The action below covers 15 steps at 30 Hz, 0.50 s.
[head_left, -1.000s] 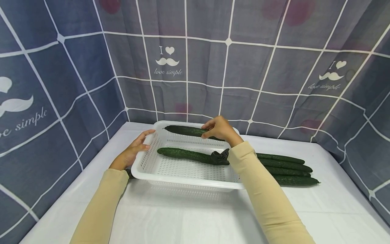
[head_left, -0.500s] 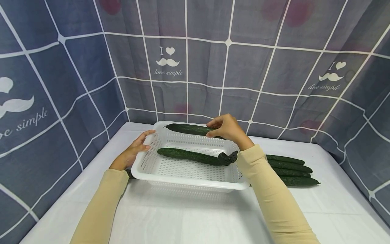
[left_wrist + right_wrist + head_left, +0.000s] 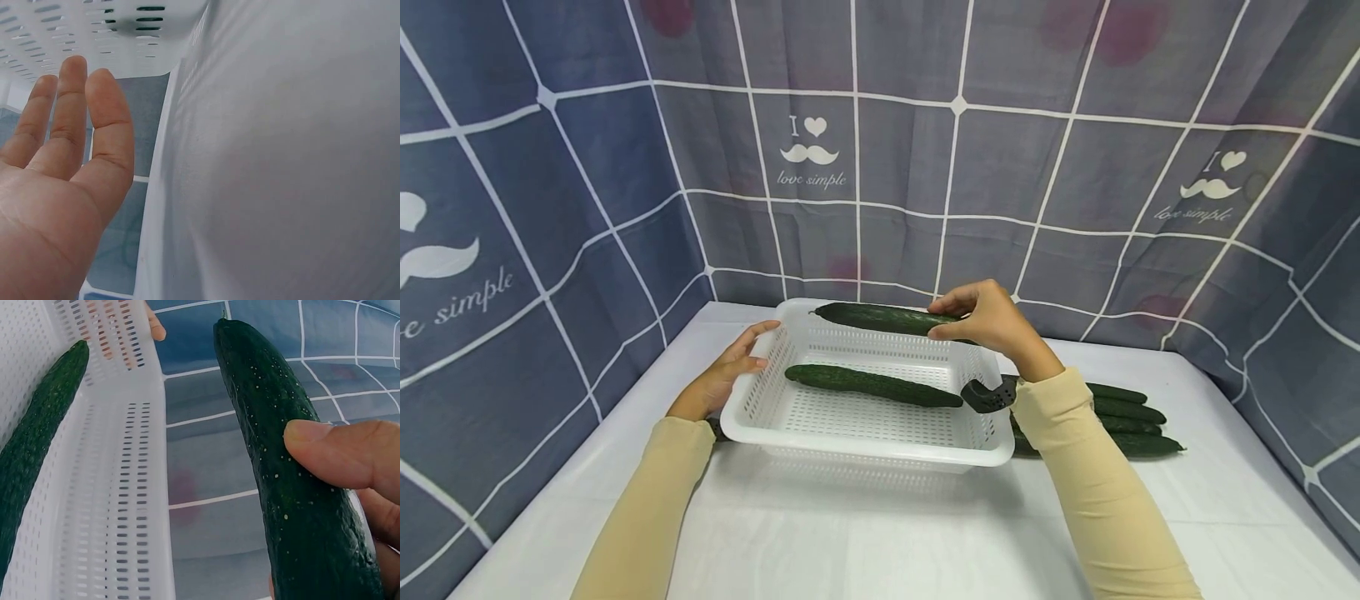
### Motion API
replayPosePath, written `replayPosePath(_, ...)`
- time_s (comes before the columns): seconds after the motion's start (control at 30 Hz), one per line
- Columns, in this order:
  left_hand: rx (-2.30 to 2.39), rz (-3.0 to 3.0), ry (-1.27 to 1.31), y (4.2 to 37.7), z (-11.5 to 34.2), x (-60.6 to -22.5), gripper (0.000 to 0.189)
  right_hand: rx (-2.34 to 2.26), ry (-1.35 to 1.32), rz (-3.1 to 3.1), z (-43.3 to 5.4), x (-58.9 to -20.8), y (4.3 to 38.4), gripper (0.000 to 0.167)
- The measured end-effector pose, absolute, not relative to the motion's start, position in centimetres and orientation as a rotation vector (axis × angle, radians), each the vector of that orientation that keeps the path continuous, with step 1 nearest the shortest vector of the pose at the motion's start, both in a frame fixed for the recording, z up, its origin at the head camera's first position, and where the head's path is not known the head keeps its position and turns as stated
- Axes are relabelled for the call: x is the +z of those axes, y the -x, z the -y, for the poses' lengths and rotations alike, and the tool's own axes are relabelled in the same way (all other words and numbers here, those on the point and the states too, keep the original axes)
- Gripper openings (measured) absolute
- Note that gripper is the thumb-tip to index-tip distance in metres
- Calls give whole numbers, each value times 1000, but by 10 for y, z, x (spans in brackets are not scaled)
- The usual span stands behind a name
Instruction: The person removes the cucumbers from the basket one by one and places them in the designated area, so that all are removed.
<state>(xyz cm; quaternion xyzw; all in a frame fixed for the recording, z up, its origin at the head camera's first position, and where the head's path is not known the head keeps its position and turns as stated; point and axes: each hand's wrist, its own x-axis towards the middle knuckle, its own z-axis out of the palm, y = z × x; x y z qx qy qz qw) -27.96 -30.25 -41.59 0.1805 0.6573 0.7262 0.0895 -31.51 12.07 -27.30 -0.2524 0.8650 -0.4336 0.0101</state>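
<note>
My right hand [image 3: 988,321] pinches a dark green cucumber [image 3: 880,318] between thumb and fingers. That cucumber is raised near the far rim of a white perforated plastic basket [image 3: 865,447]; the right wrist view shows it apart from the rim. A second cucumber [image 3: 872,385] lies crosswise on the basket floor. My left hand [image 3: 718,379] rests against the basket's left side, thumb at the rim. In the left wrist view, the left fingers [image 3: 67,119] are nearly straight beside the slotted outer wall.
Several cucumbers [image 3: 1131,427] lie side by side on the white tablecloth [image 3: 865,533], right of the basket, partly hidden by the right sleeve [image 3: 1097,475]. A black wrist device [image 3: 988,396] overhangs the basket's right rim. Grey-blue checked curtains [image 3: 895,167] enclose the back and sides.
My right hand has moved rightward with its cucumber, which has shifted slightly right too. The right forearm covers less of the basket. The left hand has stayed in place.
</note>
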Motion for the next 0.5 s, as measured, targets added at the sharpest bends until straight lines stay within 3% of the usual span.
replayPosePath(0.5,2156,-1944,-544,280,304,-417,61,-1385,842,-2697,-147,-275,298,37)
